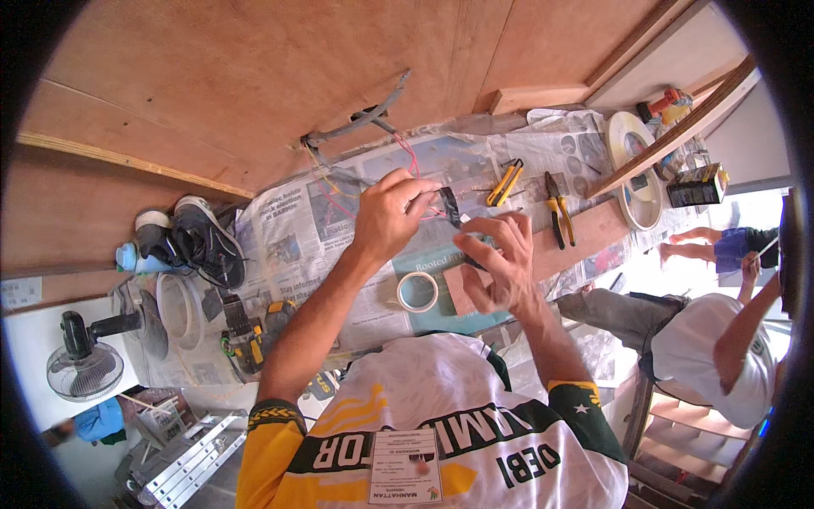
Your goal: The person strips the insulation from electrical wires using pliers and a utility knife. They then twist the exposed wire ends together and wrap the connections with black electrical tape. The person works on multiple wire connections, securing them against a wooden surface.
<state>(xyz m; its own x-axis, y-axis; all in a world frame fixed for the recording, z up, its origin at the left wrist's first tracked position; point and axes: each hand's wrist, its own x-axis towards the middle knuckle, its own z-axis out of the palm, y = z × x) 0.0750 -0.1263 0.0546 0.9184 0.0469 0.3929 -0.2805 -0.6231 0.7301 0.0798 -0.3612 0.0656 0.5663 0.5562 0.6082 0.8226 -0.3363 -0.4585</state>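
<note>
Two bare hands are at work over newspaper (pixel 297 246) spread along a wood panel (pixel 254 93). Item under inspection: a short black strip (pixel 450 207), located between the hands; clock positions below are taken from it. Its surface is glossy, with pale highlights along a slightly bent, narrow band, and its lower end reaches close to the right fingertips. The left hand (pixel 386 212), at nine o'clock, pinches the strip's upper end between thumb and fingers, a narrow grip. The right hand (pixel 502 259), between four and five o'clock, has its fingers curled and somewhat blurred; whether it grips the strip cannot be told. A dark object, partly hidden, shows within that hand. Pinkish-red wires (pixel 413 159) lie toward eleven o'clock, below grey conduit (pixel 360 119) emerging from the panel. A yellow-handled cutter (pixel 505 182) rests at two o'clock; pliers (pixel 560 212) at three o'clock lie partly across a wooden board (pixel 593 240). Near seven o'clock sits a pale tape ring (pixel 417 292). Dark shoes (pixel 208 242) stand at nine o'clock, well apart, with a power drill (pixel 243 339) at eight.
</note>
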